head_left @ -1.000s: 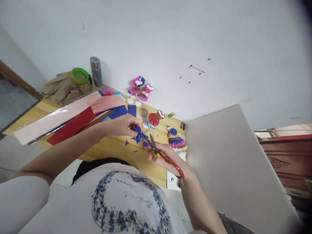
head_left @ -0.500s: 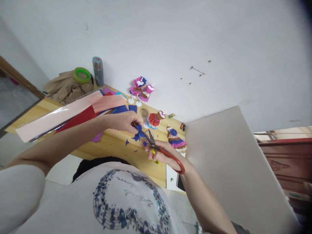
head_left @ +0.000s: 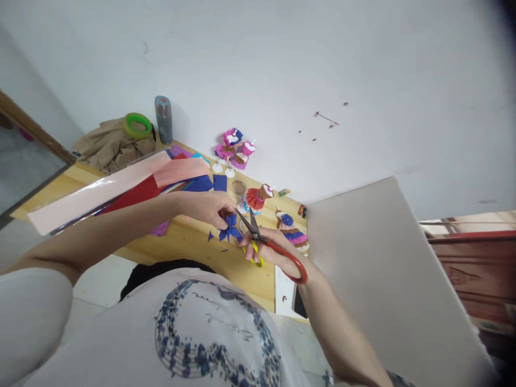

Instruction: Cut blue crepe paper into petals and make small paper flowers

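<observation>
My left hand [head_left: 213, 208] pinches a cut piece of blue crepe paper [head_left: 229, 228], its pointed petals hanging below the fingers. My right hand [head_left: 262, 244] holds scissors [head_left: 255, 232] with a big red handle loop lying along the wrist. The blades stand apart, tips toward my left hand and just right of the blue paper. A yellow loop [head_left: 258, 255] shows by the right fingers; whether it belongs to the scissors I cannot tell. Small blue scraps [head_left: 210, 236] lie on the wooden table [head_left: 197, 243] beneath.
Behind the hands stands a small dress form in a red skirt [head_left: 255, 199]; purple ones [head_left: 234, 142] are by the wall. A layered paper dress [head_left: 292, 231] lies right. Paper sheets [head_left: 121, 188], beige cloth [head_left: 116, 142], green tape [head_left: 137, 125] and a flask [head_left: 163, 119] are left.
The scissors have come away from the blue paper, and their blades are spread wider. The blue paper is turned in my left hand, so its petals now fan out downward.
</observation>
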The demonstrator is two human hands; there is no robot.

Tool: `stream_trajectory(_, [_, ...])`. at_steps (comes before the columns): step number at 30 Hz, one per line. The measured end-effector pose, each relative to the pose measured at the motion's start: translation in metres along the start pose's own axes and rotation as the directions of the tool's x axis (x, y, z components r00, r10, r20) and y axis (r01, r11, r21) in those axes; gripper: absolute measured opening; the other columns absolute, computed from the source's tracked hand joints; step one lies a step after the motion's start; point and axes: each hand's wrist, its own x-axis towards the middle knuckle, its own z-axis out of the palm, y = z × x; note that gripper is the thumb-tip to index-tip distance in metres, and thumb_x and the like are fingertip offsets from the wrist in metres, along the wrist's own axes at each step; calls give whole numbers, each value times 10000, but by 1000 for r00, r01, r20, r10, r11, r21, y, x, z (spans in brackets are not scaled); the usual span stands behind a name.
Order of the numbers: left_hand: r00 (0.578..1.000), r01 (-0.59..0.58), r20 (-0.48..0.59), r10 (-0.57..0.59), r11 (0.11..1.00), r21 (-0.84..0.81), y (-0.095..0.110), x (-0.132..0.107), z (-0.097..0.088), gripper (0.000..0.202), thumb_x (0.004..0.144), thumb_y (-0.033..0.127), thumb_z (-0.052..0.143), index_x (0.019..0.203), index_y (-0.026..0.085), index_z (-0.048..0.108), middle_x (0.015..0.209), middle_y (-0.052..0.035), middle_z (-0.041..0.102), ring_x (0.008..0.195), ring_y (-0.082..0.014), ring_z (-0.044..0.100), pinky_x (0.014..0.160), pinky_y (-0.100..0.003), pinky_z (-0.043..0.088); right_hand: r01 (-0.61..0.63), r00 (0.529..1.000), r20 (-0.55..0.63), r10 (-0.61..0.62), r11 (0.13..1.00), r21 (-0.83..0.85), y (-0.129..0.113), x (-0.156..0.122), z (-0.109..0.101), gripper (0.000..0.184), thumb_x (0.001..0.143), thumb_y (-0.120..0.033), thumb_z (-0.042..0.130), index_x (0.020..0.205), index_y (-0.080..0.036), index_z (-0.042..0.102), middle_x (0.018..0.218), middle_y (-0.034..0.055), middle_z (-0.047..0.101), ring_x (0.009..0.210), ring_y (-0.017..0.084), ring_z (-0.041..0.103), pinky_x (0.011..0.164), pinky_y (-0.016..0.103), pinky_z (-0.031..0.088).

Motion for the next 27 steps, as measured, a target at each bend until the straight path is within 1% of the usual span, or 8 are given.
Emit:
stream_trajectory(6, [995,77,-66,-80,996,-54,-3,0,-3,90,670,79,576,693,135,643,627,9,648,612,-114,603,567,-189,407,1,1000,12,-1,1000,-27,0,-7,-1,574,818,-685,589,1014,-147,633,775,67,646,643,146,566,574,269,454])
stream_trajectory(8, [992,87,-93,-91,995,-41,-3,-1,-4,69,673,91,578,679,139,625,624,15,639,607,-107,589,566,-188,399,-6,1000,16,7,999,-47,-1,-8,0,591,811,-698,586,1002,-141,635,772,66,639,650,143,563,577,265,447])
stream_trajectory(11, [990,69,-123,-67,998,13,0,0,-5,39,685,119,588,655,142,600,611,18,612,586,-96,551,552,-191,374,-26,999,27,27,998,-52,0,-7,3,599,807,-700,590,989,-131,632,772,60,620,646,133,548,578,260,439])
stream_trajectory(15, [993,22,-119,-13,996,81,5,2,-5,57,696,157,613,650,146,580,607,29,573,576,-83,510,541,-188,346,-47,998,49,49,998,-28,3,-4,5,572,816,-667,610,1010,-129,619,782,50,598,630,120,533,578,256,441])
stream_trajectory(18, [993,18,-116,-7,995,95,5,2,-5,74,700,166,604,640,150,564,597,36,547,567,-79,496,539,-187,341,-38,998,47,39,999,-26,2,-4,6,564,822,-663,607,1009,-130,616,789,54,603,648,124,541,582,251,441])
stream_trajectory(21, [993,3,-120,6,997,76,3,2,-5,87,712,174,589,636,152,553,601,30,550,576,-85,505,550,-189,363,-15,998,52,17,999,-52,-1,-6,6,585,825,-683,584,1011,-129,624,793,61,615,666,131,547,586,251,443])
stream_trajectory(24, [989,-11,-143,24,996,91,3,1,-5,85,714,162,576,634,152,549,604,23,562,577,-87,510,550,-192,362,2,998,56,2,998,-68,-2,-7,7,590,828,-685,577,1013,-128,637,799,62,613,661,130,543,578,250,445])
stream_trajectory(27, [989,21,-146,-2,992,124,7,1,-4,54,700,131,568,650,151,561,616,24,578,587,-88,522,555,-190,355,-14,999,31,16,999,-47,1,-6,6,566,822,-662,607,1013,-129,638,800,59,614,651,129,546,576,251,449])
